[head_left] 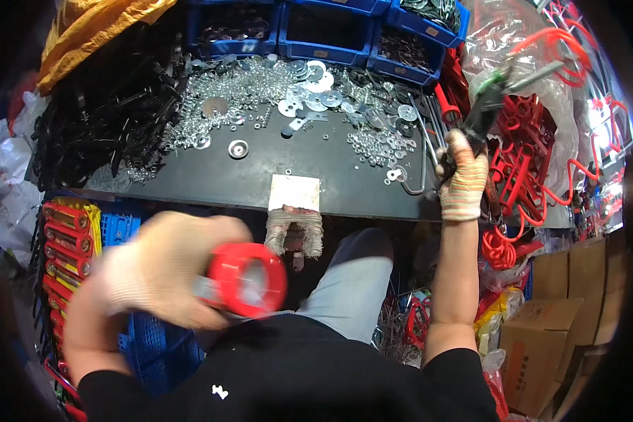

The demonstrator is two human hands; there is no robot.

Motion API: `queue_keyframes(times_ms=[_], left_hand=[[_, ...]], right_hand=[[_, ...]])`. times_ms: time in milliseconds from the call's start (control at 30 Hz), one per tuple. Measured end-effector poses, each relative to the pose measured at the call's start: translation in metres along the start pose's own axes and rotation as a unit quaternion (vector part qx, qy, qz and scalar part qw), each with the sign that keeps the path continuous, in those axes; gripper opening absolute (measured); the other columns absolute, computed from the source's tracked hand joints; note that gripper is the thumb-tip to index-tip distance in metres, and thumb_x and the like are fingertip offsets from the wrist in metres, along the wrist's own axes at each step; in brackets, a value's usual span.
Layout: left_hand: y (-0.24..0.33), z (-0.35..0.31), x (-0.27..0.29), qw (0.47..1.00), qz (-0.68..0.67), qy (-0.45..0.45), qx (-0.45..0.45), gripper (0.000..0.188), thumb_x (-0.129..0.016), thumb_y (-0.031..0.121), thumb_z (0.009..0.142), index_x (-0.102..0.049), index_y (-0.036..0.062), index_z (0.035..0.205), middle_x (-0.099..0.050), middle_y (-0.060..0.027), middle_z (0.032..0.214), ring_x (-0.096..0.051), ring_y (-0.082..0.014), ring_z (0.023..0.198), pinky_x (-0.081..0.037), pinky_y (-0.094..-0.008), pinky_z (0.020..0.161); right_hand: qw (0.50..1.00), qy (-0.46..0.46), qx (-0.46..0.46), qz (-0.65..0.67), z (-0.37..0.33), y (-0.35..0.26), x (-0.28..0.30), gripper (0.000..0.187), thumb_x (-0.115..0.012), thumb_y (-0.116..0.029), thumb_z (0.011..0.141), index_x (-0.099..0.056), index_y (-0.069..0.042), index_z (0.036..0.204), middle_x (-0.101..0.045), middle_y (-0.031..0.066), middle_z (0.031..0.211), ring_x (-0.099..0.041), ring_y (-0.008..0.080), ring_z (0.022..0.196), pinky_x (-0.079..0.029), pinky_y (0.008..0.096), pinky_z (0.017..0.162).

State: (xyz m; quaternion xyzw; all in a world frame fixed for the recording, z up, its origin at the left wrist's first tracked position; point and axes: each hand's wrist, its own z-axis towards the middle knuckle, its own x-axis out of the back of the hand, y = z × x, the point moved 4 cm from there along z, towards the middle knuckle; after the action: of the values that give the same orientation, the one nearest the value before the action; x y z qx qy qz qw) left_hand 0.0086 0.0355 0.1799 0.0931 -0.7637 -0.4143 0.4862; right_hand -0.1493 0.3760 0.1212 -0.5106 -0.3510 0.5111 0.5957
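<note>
My left hand (165, 267), in a cream knitted glove, is closed on a red round-ended part (248, 279) with a pale, metallic-looking middle. It is held in front of my body, short of the table edge, and blurred by motion. My right hand (464, 179), gloved too, is raised over the right side of the table. Its fingers are wrapped round a black power tool (487, 112) with a green part near its top; blur hides the detail. Between my hands, at the table's front edge, stands a worn block wrapped in grey strips (294, 225) with a pale top plate.
Nuts and washers (239, 91) lie heaped across the dark table (211, 169). Blue bins (323, 49) line the back. Black parts (105, 105) pile up at left, red tubular parts (520, 155) at right near a red coiled hose (499, 246). Cardboard boxes (541, 344) stand lower right.
</note>
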Motion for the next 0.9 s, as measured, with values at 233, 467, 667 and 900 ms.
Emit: queue_keyframes(times_ms=[233,467,667,900], left_hand=[[-0.198,-0.329,0.001,0.692,0.528,-0.115,0.479,0.045,-0.071,0.024,0.062,-0.06,0.0107,0.104,-0.053,-0.0171,0.12,-0.041,-0.0332,0.123,-0.019,-0.0533,0.11],[-0.169,-0.48,-0.126,0.655,0.201,-0.029,0.728,0.072,-0.063,0.012,0.068,-0.038,0.0109,0.135,-0.036,-0.0212,0.138,-0.023,-0.035,0.136,-0.022,-0.0365,0.113],[-0.173,-0.347,-0.009,0.649,0.208,-0.062,0.729,0.06,-0.064,0.024,0.075,-0.049,0.0067,0.131,-0.051,-0.0178,0.13,-0.049,-0.0319,0.121,-0.041,-0.0403,0.1],[-0.17,-0.051,0.077,0.805,0.414,0.373,0.203,0.053,-0.067,0.026,0.075,-0.051,0.0095,0.123,-0.048,-0.0217,0.128,-0.046,-0.039,0.118,-0.038,-0.0436,0.099]], right_hand=[[0.858,-0.299,0.266,-0.321,-0.053,0.038,-0.055,0.037,-0.053,-0.002,0.075,-0.059,-0.005,0.111,-0.06,0.0186,0.11,-0.058,0.0344,0.103,-0.044,0.0407,0.093],[0.751,-0.301,0.304,-0.503,-0.078,0.071,-0.1,0.046,-0.06,-0.006,0.069,-0.053,-0.005,0.115,-0.053,0.0146,0.12,-0.049,0.0337,0.113,-0.039,0.0425,0.097],[0.752,-0.303,0.326,-0.487,-0.085,0.066,-0.097,0.042,-0.06,-0.004,0.067,-0.056,-0.005,0.108,-0.056,0.0128,0.115,-0.051,0.0336,0.109,-0.041,0.043,0.094],[0.776,-0.309,0.284,-0.471,-0.123,0.033,-0.065,0.031,-0.058,-0.001,0.061,-0.062,-0.008,0.091,-0.062,0.0096,0.098,-0.058,0.031,0.094,-0.047,0.041,0.084]])
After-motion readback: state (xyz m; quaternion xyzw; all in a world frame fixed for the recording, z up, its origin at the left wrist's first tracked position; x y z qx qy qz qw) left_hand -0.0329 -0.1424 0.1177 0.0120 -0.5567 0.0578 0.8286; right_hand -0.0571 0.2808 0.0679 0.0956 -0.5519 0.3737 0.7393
